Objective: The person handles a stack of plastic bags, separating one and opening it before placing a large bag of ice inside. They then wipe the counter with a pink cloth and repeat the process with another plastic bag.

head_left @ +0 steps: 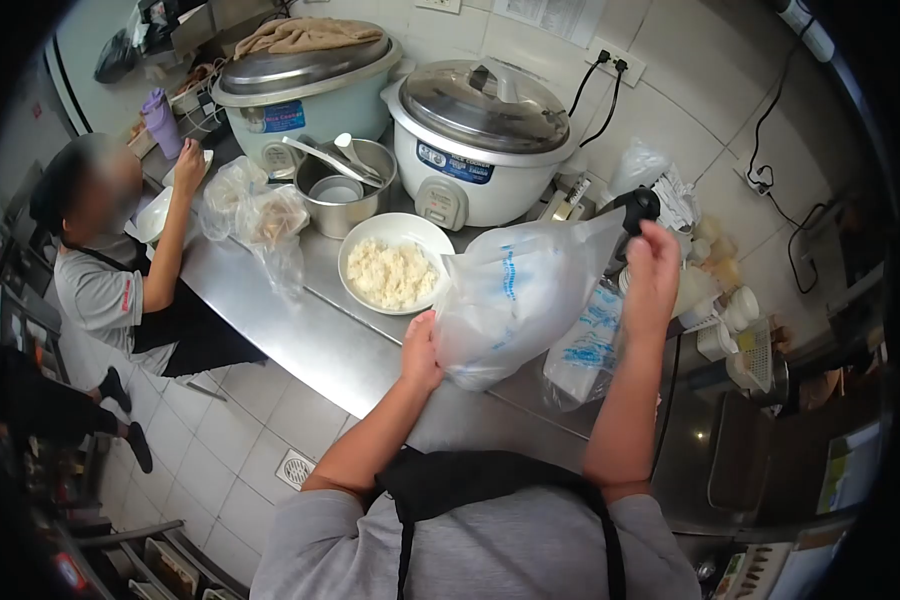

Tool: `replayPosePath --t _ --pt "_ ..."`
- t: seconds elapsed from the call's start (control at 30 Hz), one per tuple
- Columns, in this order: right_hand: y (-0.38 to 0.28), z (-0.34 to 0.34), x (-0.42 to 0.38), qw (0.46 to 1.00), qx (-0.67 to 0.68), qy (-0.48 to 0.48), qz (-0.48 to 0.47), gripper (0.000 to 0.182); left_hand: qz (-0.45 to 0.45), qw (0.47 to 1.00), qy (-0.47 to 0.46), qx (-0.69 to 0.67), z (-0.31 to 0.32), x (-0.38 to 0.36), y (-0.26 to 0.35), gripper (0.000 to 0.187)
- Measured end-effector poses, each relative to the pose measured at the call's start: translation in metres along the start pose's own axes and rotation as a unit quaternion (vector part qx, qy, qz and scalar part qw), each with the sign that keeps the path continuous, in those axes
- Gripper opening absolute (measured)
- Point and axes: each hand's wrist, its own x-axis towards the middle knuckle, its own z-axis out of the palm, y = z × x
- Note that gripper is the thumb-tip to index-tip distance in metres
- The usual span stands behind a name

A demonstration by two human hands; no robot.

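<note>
White and translucent, a blue-printed plastic bag point(520, 295) bulged between two raised forearms. Low down, the left hand point(422, 352) pinched its edge; higher up, the right hand point(653, 262) curled beside its narrow end, though I couldn't tell whether it gripped.

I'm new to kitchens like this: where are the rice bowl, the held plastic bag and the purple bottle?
Rice bowl point(398, 224): head view, bare inner wall.
Plastic bag point(518, 300): head view, bulging side.
Purple bottle point(161, 123): head view, body.

Brushed-metal counter point(270, 310); thin, translucent, wrinkled plastic bag point(515, 300).
</note>
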Motion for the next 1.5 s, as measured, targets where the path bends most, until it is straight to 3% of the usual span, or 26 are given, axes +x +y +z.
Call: replayPosePath --t 0.07,0.1,0.2,0.33,0.47,0.57,0.7,0.8,0.9,0.93,1.03,1.07,1.17,1.27,1.37,1.5 --pt "-0.044 0.031 -0.004 0.974 -0.175 -0.105 -0.096 0.035 0.018 1.000 0.018 0.002 0.013 -0.013 -0.004 0.016" --pt "-0.053 0.044 -0.009 0.929 -0.293 -0.162 -0.155 0.039 0.020 0.999 0.028 0.001 0.018 -0.020 -0.007 0.016" --pt "-0.053 0.081 -0.024 0.871 -0.451 -0.151 -0.123 0.038 -0.037 0.999 0.009 -0.033 0.002 -0.017 -0.008 0.021" --pt "-0.036 0.071 -0.020 0.897 -0.362 -0.178 -0.181 0.031 -0.125 0.984 -0.079 -0.100 -0.031 0.007 0.018 0.029" --pt "-0.034 0.062 -0.013 0.910 -0.240 -0.250 -0.226 0.027 -0.199 0.971 -0.066 -0.112 -0.030 0.033 0.047 0.032" --pt "-0.026 0.055 -0.009 0.907 -0.122 -0.303 -0.266 0.026 -0.194 0.972 -0.089 -0.101 -0.060 0.048 0.016 0.034" --pt "-0.014 0.053 -0.004 0.900 0.017 -0.355 -0.252 0.024 -0.118 0.993 -0.013 -0.011 -0.035 0.003 0.007 0.034" --pt "-0.017 0.051 -0.006 0.919 0.004 -0.358 -0.166 0.025 -0.005 0.995 0.018 0.093 -0.053 0.002 -0.011 0.030" --pt "-0.066 0.060 -0.020 0.946 -0.202 -0.223 -0.119 0.031 0.086 0.970 0.085 0.212 -0.043 -0.006 -0.022 0.026" --pt "-0.091 0.067 -0.028 0.932 -0.288 -0.170 -0.137 0.043 0.098 0.965 0.098 0.221 -0.042 -0.010 -0.027 0.025" --pt "-0.078 0.087 -0.037 0.887 -0.410 -0.189 -0.094 0.047 0.095 0.969 0.099 0.204 -0.043 -0.017 -0.039 0.023" --pt "-0.067 0.093 -0.042 0.837 -0.498 -0.146 -0.176 0.043 0.090 0.973 0.092 0.191 -0.044 -0.017 -0.040 0.022" --pt "-0.054 0.090 -0.036 0.857 -0.442 -0.132 -0.228 0.036 -0.038 0.994 0.044 0.091 -0.030 -0.030 -0.004 0.024" --pt "-0.050 0.087 -0.032 0.862 -0.403 -0.139 -0.276 0.035 -0.097 0.992 -0.015 -0.077 -0.039 -0.006 0.001 0.030" --pt "-0.051 0.080 -0.030 0.879 -0.336 -0.185 -0.284 0.038 -0.118 0.990 0.032 -0.077 -0.021 -0.008 0.031 0.036" --pt "-0.039 0.063 -0.021 0.910 -0.141 -0.266 -0.287 0.043 -0.150 0.987 -0.007 -0.063 -0.039 0.007 0.034 0.036"
